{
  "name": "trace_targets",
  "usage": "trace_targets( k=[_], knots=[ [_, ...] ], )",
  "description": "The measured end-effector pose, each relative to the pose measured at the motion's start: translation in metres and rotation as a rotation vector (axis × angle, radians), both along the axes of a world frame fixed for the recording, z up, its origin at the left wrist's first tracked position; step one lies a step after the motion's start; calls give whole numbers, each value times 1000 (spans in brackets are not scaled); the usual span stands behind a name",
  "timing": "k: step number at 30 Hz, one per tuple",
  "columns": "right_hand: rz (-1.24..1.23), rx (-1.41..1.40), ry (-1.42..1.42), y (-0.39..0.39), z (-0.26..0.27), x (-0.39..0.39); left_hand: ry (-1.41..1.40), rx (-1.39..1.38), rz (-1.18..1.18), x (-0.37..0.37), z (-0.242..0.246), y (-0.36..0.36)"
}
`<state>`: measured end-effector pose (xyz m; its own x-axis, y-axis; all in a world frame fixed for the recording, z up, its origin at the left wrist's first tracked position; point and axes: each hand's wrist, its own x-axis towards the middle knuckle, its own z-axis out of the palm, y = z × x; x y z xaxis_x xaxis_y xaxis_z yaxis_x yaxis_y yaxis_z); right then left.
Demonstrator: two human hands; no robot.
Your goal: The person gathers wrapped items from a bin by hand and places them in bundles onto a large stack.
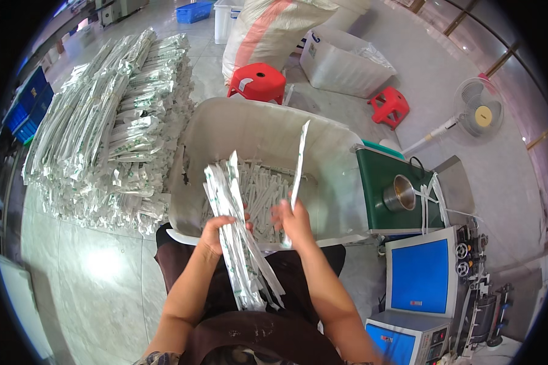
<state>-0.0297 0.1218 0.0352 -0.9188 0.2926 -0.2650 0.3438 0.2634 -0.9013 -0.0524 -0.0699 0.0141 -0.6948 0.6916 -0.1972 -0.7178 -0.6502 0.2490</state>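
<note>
My left hand [217, 235] grips a bundle of long, thin packets in white and clear wrap [230, 237] with green print, which slants down over my lap. One like packet [299, 166] stands nearly upright in my right hand [294, 223], to the right of the bundle. Both hands are over the near rim of a large pale plastic tub [338, 146]. On the tub's floor lie many loose narrow packets [265, 191]. What the wraps contain cannot be told.
A high stack of bundled packets [96, 118] stands left of the tub. Beyond it are a red stool [259, 82], a woven sack [269, 36] and a white bin [342, 68]. At right are a green belt surface [376, 182] with a metal cup [399, 194], a blue-panelled machine [420, 276] and a fan [479, 109].
</note>
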Motion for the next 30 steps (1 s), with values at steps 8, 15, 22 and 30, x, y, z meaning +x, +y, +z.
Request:
trace_targets(
  k=[8, 15, 22, 30],
  knots=[
    [330, -212, 358, -4, 62, -102, -7, 76, -355, -3, 20, 4],
    [762, -251, 45, -30, 26, -35, 61, 220, -408, 48, 12, 5],
    [47, -589, 303, -45, 4, 36, 65, -254, -281, 27, 0, 5],
    [585, -1512, -414, -55, -15, 135, 325, -88, -290, 32, 34, 29]
  ],
)
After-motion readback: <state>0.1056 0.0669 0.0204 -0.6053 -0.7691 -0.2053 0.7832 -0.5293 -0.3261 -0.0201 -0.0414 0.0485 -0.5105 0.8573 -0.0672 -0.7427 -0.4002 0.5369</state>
